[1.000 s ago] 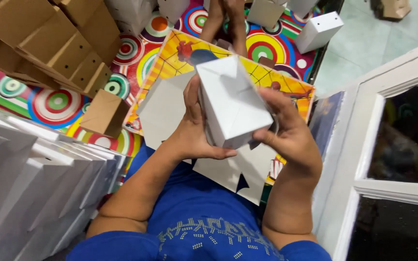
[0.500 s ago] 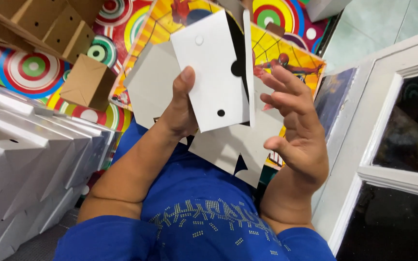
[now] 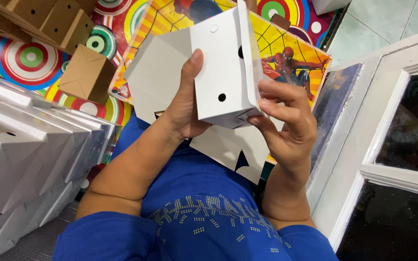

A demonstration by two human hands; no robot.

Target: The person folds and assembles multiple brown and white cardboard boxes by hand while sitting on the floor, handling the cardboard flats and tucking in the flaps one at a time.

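Observation:
A white cardboard box (image 3: 223, 67) with small round holes is held up over my lap, turned on its side. My left hand (image 3: 186, 106) grips its left face, thumb lying up along the panel. My right hand (image 3: 286, 121) touches its lower right corner with curled fingers, pressing at the folded edge. Under the box lie flat white cardboard blanks (image 3: 158, 72), some resting on my blue-clad lap.
A row of finished white boxes (image 3: 30, 145) stands at my left. Brown cardboard boxes (image 3: 87, 72) sit on the patterned mat (image 3: 25, 58) at upper left. A colourful cartoon board (image 3: 291, 53) lies ahead. A white door frame (image 3: 373, 121) is at right.
The box has been turned from top-facing to standing on its side and raised. My right hand moved from cupping its side to its lower right corner.

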